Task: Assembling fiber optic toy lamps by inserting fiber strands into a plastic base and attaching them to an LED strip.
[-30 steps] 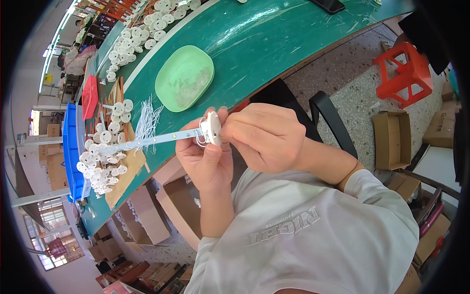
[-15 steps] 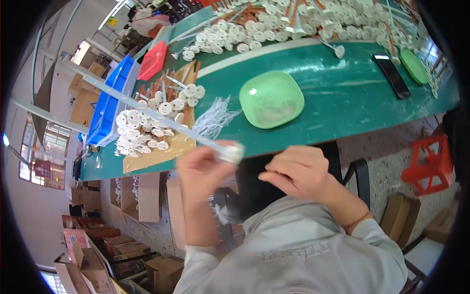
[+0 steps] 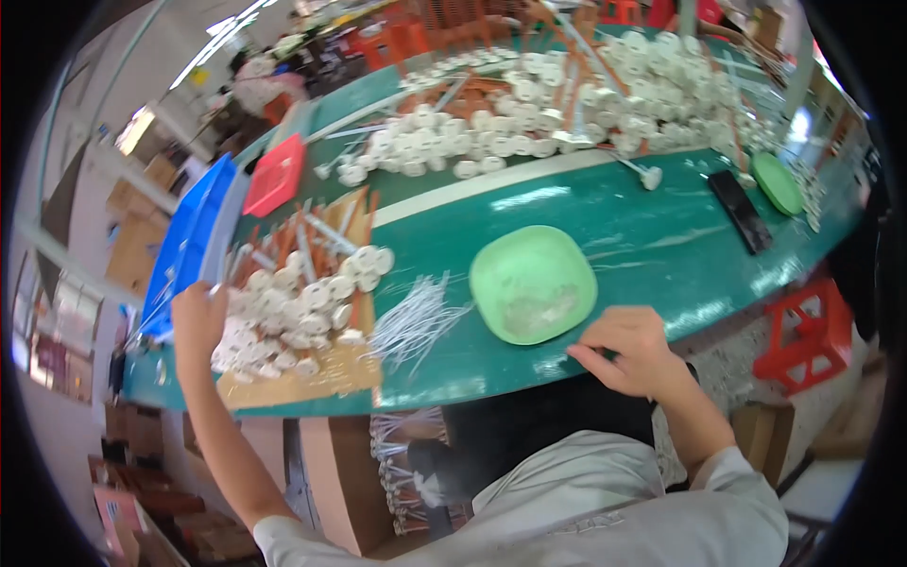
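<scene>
My left hand (image 3: 196, 319) reaches between the blue bin (image 3: 194, 222) and a heap of white round-headed rods (image 3: 298, 307). Its fingers are curled, and a small pale bit shows at the fingertips; what it is cannot be made out. To the right, my right hand (image 3: 625, 350) hovers by the near edge of the table, thumb against bent fingers; anything in its pinch is hidden. Just beyond it lies a light green square dish (image 3: 534, 246) with small clear pieces inside. Thin white strips (image 3: 420, 317) form a loose bundle between dish and heap.
The heap rests on brown cardboard (image 3: 312, 383) on a green table (image 3: 430, 231). A larger mass of white-headed rods (image 3: 529, 128) spreads along the far side. A red tray (image 3: 276, 177), a black phone (image 3: 740, 213), another green dish (image 3: 777, 184) and a red stool (image 3: 805, 335) stand around.
My left hand has moved from the middle to the far left, and the white-headed rod it held is no longer seen in it. The right hand shifted slightly right; the view tilted up.
</scene>
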Tool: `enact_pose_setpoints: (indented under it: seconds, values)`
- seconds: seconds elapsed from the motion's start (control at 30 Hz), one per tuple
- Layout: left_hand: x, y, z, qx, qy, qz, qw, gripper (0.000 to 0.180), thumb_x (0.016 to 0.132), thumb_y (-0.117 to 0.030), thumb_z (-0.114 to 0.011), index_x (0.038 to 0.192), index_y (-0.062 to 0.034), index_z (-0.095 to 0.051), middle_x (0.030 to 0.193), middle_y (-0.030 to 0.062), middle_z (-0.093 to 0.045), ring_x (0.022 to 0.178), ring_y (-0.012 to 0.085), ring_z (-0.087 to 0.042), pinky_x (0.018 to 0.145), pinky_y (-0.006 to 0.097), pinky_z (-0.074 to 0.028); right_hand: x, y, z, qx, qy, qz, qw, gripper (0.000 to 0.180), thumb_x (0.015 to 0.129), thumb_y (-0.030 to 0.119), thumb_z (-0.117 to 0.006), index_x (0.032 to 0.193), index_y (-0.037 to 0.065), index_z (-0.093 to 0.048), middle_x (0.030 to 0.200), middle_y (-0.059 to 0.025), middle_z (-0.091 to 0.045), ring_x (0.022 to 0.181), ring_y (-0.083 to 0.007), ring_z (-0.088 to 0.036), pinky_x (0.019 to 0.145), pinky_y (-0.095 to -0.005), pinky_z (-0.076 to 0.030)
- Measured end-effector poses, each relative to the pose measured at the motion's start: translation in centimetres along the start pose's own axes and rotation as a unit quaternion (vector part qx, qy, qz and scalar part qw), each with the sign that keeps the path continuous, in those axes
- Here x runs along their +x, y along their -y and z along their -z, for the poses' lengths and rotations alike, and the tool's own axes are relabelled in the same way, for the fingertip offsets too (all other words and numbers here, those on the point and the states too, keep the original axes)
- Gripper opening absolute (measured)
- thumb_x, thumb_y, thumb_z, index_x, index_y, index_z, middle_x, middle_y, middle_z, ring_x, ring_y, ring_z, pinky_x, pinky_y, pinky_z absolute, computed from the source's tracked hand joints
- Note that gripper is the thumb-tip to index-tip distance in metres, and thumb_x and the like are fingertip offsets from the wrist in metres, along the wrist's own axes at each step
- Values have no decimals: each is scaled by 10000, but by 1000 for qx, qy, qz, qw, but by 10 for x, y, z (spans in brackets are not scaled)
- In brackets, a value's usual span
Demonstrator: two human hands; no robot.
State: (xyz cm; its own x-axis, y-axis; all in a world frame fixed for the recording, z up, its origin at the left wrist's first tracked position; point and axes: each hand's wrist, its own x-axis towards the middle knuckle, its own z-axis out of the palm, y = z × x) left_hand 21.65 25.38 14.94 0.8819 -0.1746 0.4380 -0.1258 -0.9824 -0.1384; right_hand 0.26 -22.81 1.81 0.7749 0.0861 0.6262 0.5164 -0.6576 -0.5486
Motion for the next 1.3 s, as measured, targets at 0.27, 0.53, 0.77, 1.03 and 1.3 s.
enact_pose_setpoints:
  seconds: [0.27,0.53,0.77,1.03,1.3]
  values:
    - [-117,-116,6,-256,-304,-47,916,330,921,-213,-565,1036,91,-617,984,211,-654,877,361,-621,812,410,-485,69,-62,46,-129,-99,-32,986,74,752,77,-741,786,40,-688,676,-74,-656,555,-174,-612,521,-286,-471]
    - [-154,-248,-77,-529,-122,-46,838,121,881,-16,-564,904,78,-638,854,134,-656,786,215,-601,743,313,-475,196,-188,27,-365,-94,-238,895,369,780,349,-687,815,-18,-701,753,-185,-682,721,-340,-681,678,-425,-540]
    - [-169,-232,-96,-603,-134,68,784,97,904,-11,-590,885,75,-630,826,91,-655,727,133,-578,671,257,-466,211,-163,32,-372,-146,-235,886,314,775,321,-647,798,12,-696,759,-192,-669,739,-374,-673,703,-459,-549]
    - [-162,-238,-93,-581,-111,41,805,105,884,-38,-628,850,59,-647,758,73,-655,669,101,-561,616,235,-441,208,-174,89,-474,-95,-236,843,218,776,238,-638,889,63,-700,958,-150,-673,944,-334,-646,763,-454,-547]
    - [-162,-246,-90,-522,-182,3,833,138,843,-93,-681,783,31,-662,629,58,-591,563,113,-490,538,260,-386,224,-154,70,-457,4,-228,860,257,780,201,-646,993,73,-711,1053,-138,-663,1016,-314,-643,828,-434,-544]
